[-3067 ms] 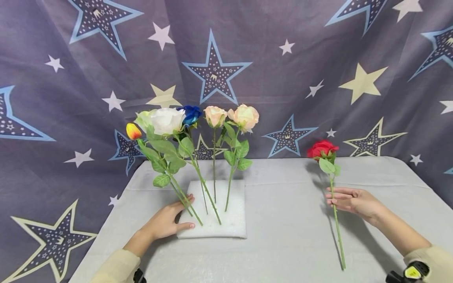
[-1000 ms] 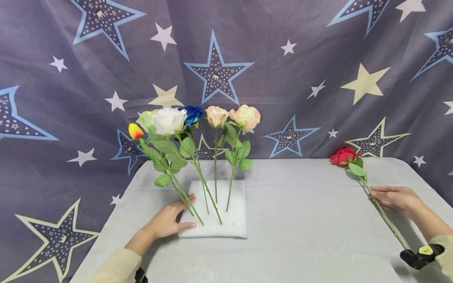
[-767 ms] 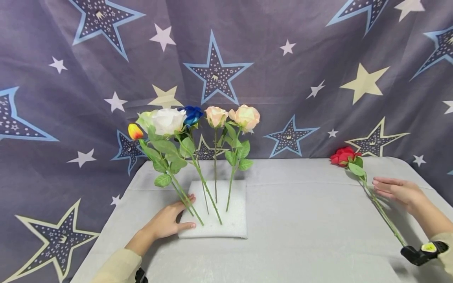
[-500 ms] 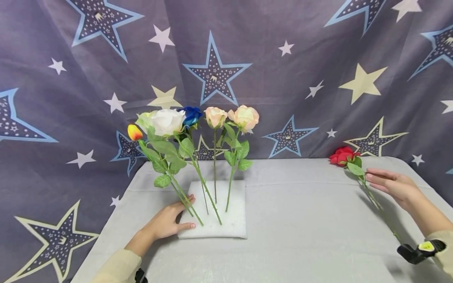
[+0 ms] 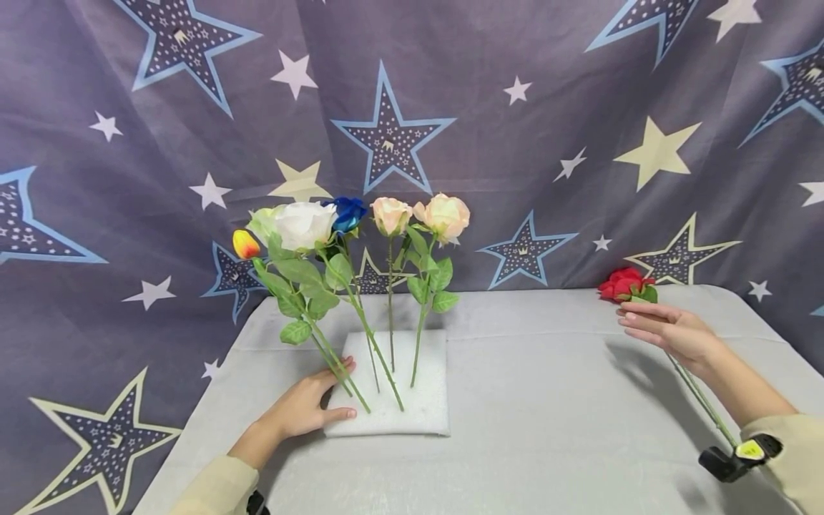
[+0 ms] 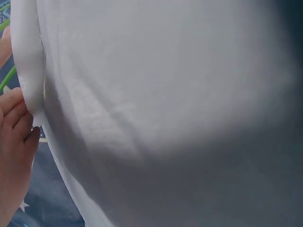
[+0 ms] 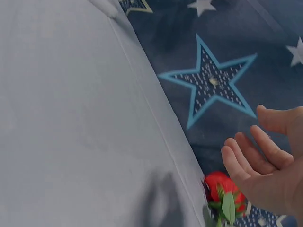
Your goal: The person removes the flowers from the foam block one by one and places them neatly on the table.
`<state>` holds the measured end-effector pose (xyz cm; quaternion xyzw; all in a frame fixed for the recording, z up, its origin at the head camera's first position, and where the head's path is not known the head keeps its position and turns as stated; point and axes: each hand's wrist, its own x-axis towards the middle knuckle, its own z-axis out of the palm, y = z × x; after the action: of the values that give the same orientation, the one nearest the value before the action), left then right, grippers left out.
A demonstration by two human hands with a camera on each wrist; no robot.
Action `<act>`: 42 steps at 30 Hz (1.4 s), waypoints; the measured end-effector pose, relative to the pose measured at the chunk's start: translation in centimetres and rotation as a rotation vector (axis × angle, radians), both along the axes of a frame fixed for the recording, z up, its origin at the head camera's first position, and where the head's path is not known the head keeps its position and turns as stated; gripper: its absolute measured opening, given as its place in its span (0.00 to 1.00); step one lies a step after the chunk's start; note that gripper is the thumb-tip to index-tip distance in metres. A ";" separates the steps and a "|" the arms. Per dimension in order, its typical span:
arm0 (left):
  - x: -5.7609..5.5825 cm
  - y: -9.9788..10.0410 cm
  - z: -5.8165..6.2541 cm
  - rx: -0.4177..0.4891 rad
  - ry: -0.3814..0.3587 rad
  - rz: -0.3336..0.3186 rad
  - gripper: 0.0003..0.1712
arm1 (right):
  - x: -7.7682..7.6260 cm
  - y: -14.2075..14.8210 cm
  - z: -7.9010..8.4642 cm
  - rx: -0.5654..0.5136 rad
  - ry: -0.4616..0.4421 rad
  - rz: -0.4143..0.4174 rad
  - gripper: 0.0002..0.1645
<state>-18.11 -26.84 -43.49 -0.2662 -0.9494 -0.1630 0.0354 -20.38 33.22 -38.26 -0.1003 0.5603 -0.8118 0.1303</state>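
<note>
At the left edge of a white foam block [image 5: 428, 400], my left hand [image 5: 299, 406] grips it, thumb and a finger lying over the top. The left wrist view shows several fingers [image 6: 16, 111] bent against the block's side. Upright in the foam stand artificial flowers: a white rose [image 5: 305, 225], a blue rose [image 5: 347, 214], two pale peach roses [image 5: 444, 217] and an orange-yellow tulip [image 5: 245, 244]. On the right, a red rose [image 5: 624, 284] lies on the table. My right hand [image 5: 676, 332] hovers over its upper stem, fingers loosely extended and holding nothing.
A pale grey cloth covers the table [image 5: 515, 400]. Behind its far edge hangs a dark star-patterned curtain [image 5: 489, 143]. A black wrist device [image 5: 740, 458] on the right wrist overlaps the lower end of the rose stem in the head view.
My right hand carried the red rose rightward, laid it down and let go. It then rose and moved left over the stem. The left hand stays at the foam.
</note>
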 end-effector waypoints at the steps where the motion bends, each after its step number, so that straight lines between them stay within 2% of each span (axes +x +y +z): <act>1: 0.0 0.0 0.0 0.000 0.003 -0.003 0.47 | -0.1 -0.4 0.0 -0.009 0.006 0.012 0.23; 5: 0.0 0.0 0.0 0.003 0.014 -0.011 0.47 | -0.2 -1.7 0.3 -0.027 0.051 0.066 0.24; 10: 0.1 0.0 0.2 -0.005 -0.008 -0.002 0.47 | -0.3 -3.1 0.7 0.002 0.078 0.088 0.23; 19: -0.1 0.0 0.4 -0.006 -0.038 0.001 0.48 | -0.8 -4.9 1.3 0.024 0.036 0.079 0.19; 25: -0.2 0.0 0.3 -0.014 -0.036 -0.001 0.48 | -1.2 -6.0 1.6 0.104 -0.007 0.071 0.17; 31: -0.1 0.0 0.3 -0.018 -0.043 0.007 0.48 | -1.5 -7.5 1.2 0.164 0.000 0.074 0.14; 34: 0.0 0.0 0.3 -0.016 -0.037 0.003 0.48 | -1.6 -8.5 1.0 0.178 0.011 0.075 0.17; 40: -0.1 0.0 0.2 -0.009 -0.034 0.004 0.48 | -1.6 -10.5 1.0 0.320 0.044 0.081 0.33; 42: -0.1 0.0 0.2 -0.006 -0.036 0.006 0.48 | -1.7 -11.2 1.1 0.343 0.046 0.089 0.35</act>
<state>-18.19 -26.85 -43.33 -0.2603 -0.9512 -0.1647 0.0178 -22.06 22.06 -37.14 -0.1199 0.6884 -0.6953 0.1684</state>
